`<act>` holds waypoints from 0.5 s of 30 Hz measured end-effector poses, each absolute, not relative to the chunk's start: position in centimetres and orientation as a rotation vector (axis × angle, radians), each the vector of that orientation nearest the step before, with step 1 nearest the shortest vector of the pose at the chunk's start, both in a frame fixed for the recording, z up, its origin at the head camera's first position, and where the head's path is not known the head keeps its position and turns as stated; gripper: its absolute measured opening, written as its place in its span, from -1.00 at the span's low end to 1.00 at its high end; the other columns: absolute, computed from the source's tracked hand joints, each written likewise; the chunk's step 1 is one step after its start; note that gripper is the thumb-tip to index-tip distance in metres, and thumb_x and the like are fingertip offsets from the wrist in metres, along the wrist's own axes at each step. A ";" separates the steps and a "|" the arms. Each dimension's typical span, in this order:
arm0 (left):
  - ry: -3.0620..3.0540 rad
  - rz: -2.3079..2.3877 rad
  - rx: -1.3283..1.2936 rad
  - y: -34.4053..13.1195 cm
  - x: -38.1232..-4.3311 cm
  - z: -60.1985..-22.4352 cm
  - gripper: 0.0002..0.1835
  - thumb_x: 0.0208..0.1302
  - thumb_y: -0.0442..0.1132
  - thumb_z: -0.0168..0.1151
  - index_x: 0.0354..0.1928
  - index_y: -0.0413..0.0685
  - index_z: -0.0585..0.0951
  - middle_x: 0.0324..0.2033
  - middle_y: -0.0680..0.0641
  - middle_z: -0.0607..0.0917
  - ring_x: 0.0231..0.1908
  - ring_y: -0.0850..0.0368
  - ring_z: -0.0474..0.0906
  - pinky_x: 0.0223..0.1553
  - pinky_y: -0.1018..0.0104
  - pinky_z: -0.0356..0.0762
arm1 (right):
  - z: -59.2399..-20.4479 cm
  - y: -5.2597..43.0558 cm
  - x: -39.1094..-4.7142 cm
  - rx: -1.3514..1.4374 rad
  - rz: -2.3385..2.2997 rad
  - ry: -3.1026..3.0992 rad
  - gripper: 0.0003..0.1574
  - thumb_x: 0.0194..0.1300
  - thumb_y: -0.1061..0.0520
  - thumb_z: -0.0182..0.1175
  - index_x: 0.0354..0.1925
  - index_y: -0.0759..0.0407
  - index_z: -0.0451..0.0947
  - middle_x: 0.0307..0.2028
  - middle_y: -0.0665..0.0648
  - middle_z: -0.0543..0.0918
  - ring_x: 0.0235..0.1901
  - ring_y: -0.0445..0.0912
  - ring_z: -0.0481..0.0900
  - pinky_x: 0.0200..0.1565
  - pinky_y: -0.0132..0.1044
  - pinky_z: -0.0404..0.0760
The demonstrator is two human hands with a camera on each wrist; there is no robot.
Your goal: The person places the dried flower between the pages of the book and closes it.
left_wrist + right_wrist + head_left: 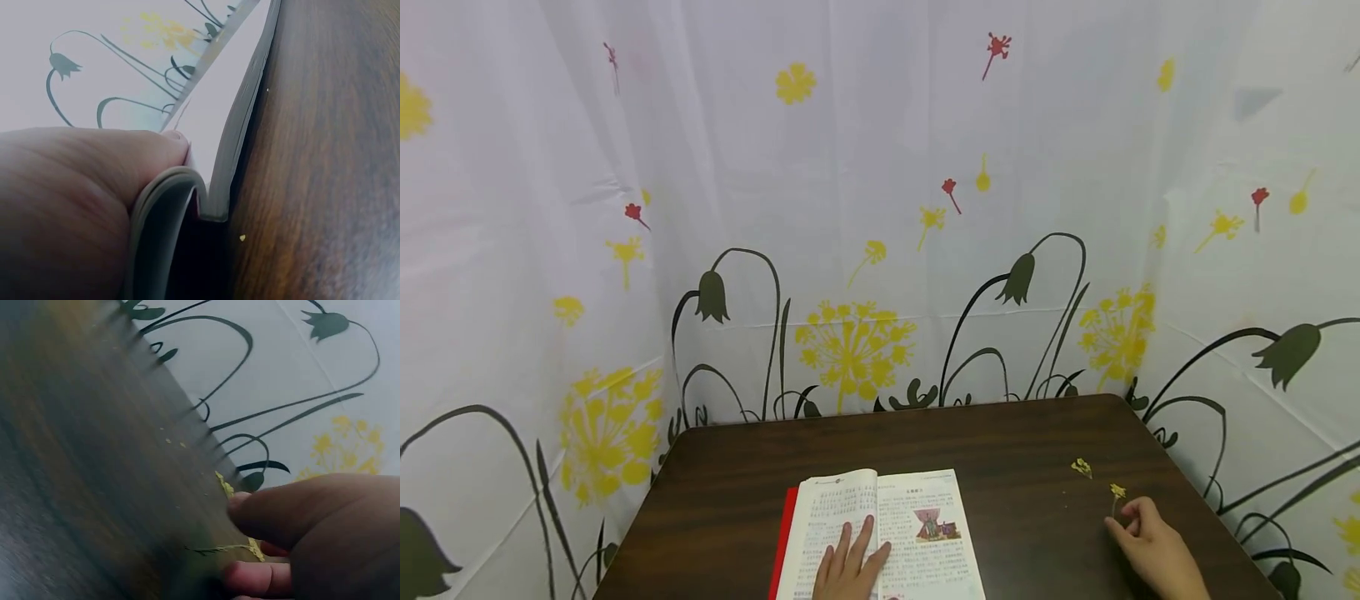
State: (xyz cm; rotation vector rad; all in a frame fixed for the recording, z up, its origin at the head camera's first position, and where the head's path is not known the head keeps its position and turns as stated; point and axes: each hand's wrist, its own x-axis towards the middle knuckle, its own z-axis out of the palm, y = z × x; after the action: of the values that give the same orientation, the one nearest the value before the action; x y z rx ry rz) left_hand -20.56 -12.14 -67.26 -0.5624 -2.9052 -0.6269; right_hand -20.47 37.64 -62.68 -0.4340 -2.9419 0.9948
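Observation:
My left hand [847,568] rests with fingers spread on an open book [925,492], near its centre fold. The left wrist view shows the thumb [156,147] on the edge of the book's pages [215,119]. At the right, my right hand [1157,550] pinches a small yellow flower [1117,491] with a thin stem between thumb and curled finger. The right wrist view has this flower [255,550] between them, its stem pointing left; the thumb partly hides the grip. A second yellow flower [1081,467] lies on the table just beyond.
The book has a red cover [784,533] and a small printed picture on its right page. It lies on a dark wooden table [730,467]. Tiny yellow bits [242,237] are scattered on the wood. A white curtain [865,167] with printed flowers hangs behind the table.

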 end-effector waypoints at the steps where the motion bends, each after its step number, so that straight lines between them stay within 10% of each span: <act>1: -2.915 -0.635 -0.561 -12.1 -20.6 -67.2 -0.18 0.38 0.58 0.12 0.38 0.16 0.65 0.66 0.01 0.36 0.58 -0.35 0.29 0.45 -0.45 0.30 | -62.8 37.5 -20.5 -0.432 0.996 -2.950 -0.40 0.59 -0.20 0.25 0.16 0.26 0.38 -0.34 0.04 0.59 -0.45 -0.08 0.50 -0.36 -0.18 0.45; 15: -3.031 -0.757 -0.576 -12.3 -20.6 -66.1 -0.10 0.37 0.57 0.11 0.46 0.08 0.59 0.71 -0.07 0.26 0.65 -0.42 0.13 0.54 -0.53 0.11 | -62.0 37.1 -20.6 -0.495 0.827 -2.908 -0.89 0.49 0.12 0.32 -0.11 0.14 0.65 -0.53 -0.03 0.62 -0.54 -0.07 0.47 -0.46 -0.16 0.39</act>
State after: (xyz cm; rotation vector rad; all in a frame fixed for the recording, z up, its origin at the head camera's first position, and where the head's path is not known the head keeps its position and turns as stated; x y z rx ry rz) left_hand -20.56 -12.30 -66.13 -0.5758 -3.0308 -0.7571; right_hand -20.64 37.10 -62.00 -0.4951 -2.9084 0.8269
